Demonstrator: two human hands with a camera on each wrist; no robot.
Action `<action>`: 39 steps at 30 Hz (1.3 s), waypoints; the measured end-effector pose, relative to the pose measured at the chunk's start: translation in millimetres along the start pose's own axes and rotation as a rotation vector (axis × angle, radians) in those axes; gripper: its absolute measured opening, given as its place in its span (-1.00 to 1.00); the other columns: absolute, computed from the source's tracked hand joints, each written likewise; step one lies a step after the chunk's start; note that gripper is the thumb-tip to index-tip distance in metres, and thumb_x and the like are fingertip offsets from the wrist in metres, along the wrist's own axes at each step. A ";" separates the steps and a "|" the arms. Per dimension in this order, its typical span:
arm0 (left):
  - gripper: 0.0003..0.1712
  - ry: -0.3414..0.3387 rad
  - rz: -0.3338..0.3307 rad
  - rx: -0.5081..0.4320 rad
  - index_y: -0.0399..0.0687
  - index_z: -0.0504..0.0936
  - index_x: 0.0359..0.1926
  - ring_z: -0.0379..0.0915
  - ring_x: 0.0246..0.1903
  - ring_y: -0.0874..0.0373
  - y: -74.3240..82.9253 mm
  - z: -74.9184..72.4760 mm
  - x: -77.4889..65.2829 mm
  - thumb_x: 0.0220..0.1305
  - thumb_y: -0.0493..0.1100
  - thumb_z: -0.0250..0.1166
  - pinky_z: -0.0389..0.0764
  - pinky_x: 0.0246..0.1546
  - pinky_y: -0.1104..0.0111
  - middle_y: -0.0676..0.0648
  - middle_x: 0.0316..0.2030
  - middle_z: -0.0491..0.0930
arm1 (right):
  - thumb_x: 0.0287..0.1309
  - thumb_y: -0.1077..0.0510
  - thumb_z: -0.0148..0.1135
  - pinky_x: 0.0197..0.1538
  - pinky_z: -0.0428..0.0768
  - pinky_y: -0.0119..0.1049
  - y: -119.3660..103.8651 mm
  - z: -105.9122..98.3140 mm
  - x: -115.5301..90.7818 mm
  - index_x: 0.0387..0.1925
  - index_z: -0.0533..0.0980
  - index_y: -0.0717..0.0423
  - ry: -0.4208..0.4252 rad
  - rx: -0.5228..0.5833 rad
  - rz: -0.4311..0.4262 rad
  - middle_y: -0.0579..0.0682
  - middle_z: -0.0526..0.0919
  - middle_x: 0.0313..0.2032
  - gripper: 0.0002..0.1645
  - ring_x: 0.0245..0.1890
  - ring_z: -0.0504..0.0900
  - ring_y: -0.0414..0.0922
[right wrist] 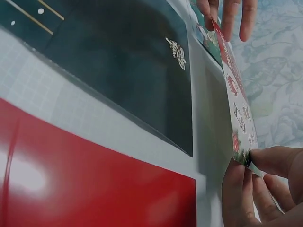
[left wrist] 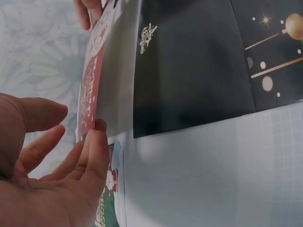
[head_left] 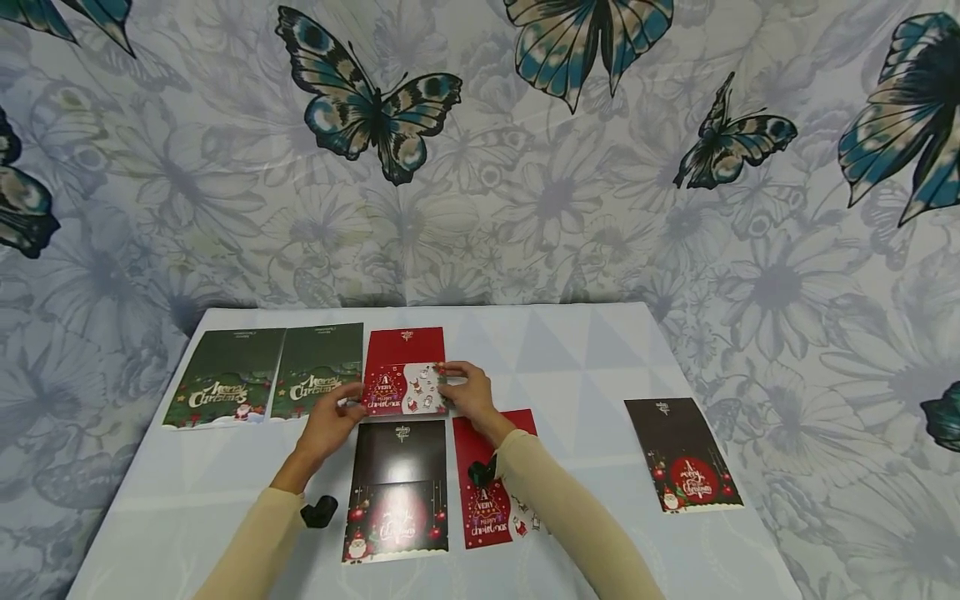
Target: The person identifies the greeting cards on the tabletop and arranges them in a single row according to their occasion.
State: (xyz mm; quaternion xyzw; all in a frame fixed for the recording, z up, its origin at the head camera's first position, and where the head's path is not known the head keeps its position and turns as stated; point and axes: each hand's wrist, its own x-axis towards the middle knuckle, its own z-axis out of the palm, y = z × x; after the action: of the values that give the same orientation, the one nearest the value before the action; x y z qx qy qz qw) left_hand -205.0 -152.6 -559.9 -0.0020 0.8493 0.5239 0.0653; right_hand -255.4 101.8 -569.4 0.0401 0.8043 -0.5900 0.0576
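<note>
A red and white Christmas card [head_left: 405, 347] is at the back of the table, its lower printed panel lifted off the tabletop. My right hand [head_left: 474, 397] pinches its right lower corner between thumb [right wrist: 272, 158] and fingers, as the right wrist view shows. At the opposite corner is my left hand [head_left: 328, 423]; its fingertips [left wrist: 98, 135] touch the card's edge from below, while the thumb stands apart from it. Just in front lies a black Christmas card [head_left: 401, 458]. Another red card [head_left: 472, 454] lies partly hidden under my right forearm.
Two green Christmas cards, the outer one [head_left: 228, 358] and the inner one [head_left: 321, 354], lie side by side at the back left. A second black card [head_left: 678, 450] lies far right. Behind the white table [head_left: 577, 358] hangs a butterfly-print cloth [head_left: 480, 192].
</note>
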 end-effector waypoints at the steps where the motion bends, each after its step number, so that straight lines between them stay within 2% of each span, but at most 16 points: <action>1: -0.48 0.005 -0.004 0.002 -0.31 0.39 0.35 0.57 0.08 -0.27 0.5 0.3 0.0 0.41 -0.33 0.18 0.58 -0.20 0.35 -0.41 0.17 0.47 | 0.12 0.32 0.40 -0.37 0.55 -0.45 -0.1 -0.1 -0.1 0.09 0.61 0.15 0.004 -0.003 -0.002 0.12 0.72 -0.02 -0.54 -0.42 0.62 -0.24; 5: -0.47 0.006 -0.013 0.006 -0.31 0.37 0.36 0.52 0.15 -0.31 0.9 1.1 0.4 0.42 -0.32 0.18 0.62 -0.07 0.17 -0.42 0.21 0.45 | 0.14 0.29 0.38 -0.35 0.54 -0.46 0.0 1.1 -0.1 0.11 0.60 0.19 0.014 -0.020 -0.006 0.13 0.72 0.02 -0.54 -0.24 0.65 -0.18; 8: -0.47 0.004 -0.013 0.018 -0.32 0.36 0.37 0.50 0.17 -0.33 0.6 2.2 0.4 0.43 -0.31 0.16 0.62 0.03 0.05 -0.43 0.23 0.43 | 0.18 0.26 0.36 -0.21 0.59 -0.43 0.5 3.4 0.2 0.14 0.59 0.18 0.018 -0.036 0.008 0.12 0.71 0.06 -0.54 0.02 0.62 -0.09; 11: -0.48 -0.002 -0.012 0.020 -0.33 0.35 0.37 0.49 0.19 -0.34 -0.2 3.0 0.1 0.44 -0.32 0.14 0.60 0.10 0.00 -0.45 0.24 0.42 | 0.20 0.24 0.34 -0.05 0.64 -0.32 0.9 5.3 -0.1 0.18 0.56 0.17 0.021 -0.035 0.026 0.13 0.68 0.11 -0.52 0.12 0.60 -0.01; 14: -0.48 -0.011 -0.017 0.010 -0.35 0.35 0.37 0.46 0.22 -0.34 -0.6 3.8 -0.4 0.44 -0.33 0.13 0.58 0.14 -0.02 -0.45 0.26 0.41 | 0.21 0.27 0.31 0.01 0.68 -0.21 2.3 6.3 0.3 0.22 0.52 0.21 0.020 -0.014 0.028 0.16 0.64 0.14 -0.48 0.05 0.68 0.03; 17: -0.47 -0.022 -0.031 -0.004 -0.36 0.34 0.37 0.42 0.26 -0.33 -0.3 5.0 -0.7 0.44 -0.33 0.14 0.55 0.18 -0.02 -0.45 0.29 0.38 | 0.22 0.29 0.28 -0.01 0.70 -0.18 3.1 6.3 0.7 0.24 0.49 0.24 0.016 0.001 0.028 0.17 0.63 0.14 -0.47 -0.02 0.72 0.03; 21: -0.46 -0.029 -0.047 0.014 -0.32 0.33 0.38 0.38 0.30 -0.33 1.2 7.6 0.3 0.44 -0.28 0.16 0.54 0.18 -0.04 -0.43 0.32 0.35 | 0.24 0.26 0.25 0.04 0.67 -0.21 1.9 5.1 1.5 0.24 0.51 0.21 0.023 -0.011 0.038 0.12 0.66 0.13 -0.49 0.05 0.68 -0.01; 29: -0.44 -0.018 -0.065 0.078 -0.23 0.35 0.38 0.37 0.28 -0.37 3.2 10.1 -0.7 0.42 -0.23 0.18 0.58 0.10 -0.07 -0.41 0.33 0.36 | 0.29 0.24 0.19 0.24 0.56 -0.11 -0.2 6.4 0.5 0.32 0.45 0.20 -0.001 -0.008 0.046 0.09 0.65 0.18 -0.44 0.26 0.55 0.00; 39: -0.43 0.002 -0.084 0.096 -0.21 0.36 0.38 0.37 0.28 -0.35 6.7 10.4 -3.6 0.42 -0.18 0.19 0.58 0.08 -0.07 -0.42 0.34 0.36 | 0.31 0.24 0.15 0.31 0.48 -0.03 -0.2 5.4 -4.2 0.37 0.37 0.24 -0.029 0.037 0.062 0.17 0.60 0.21 -0.39 0.27 0.52 0.08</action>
State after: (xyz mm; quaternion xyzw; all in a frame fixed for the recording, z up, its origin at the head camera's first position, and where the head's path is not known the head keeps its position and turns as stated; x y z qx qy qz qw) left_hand -200.9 -140.5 -558.1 -0.0348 0.8726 0.4795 0.0862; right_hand -251.0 96.6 -570.2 0.0577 0.7908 -0.6032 0.0868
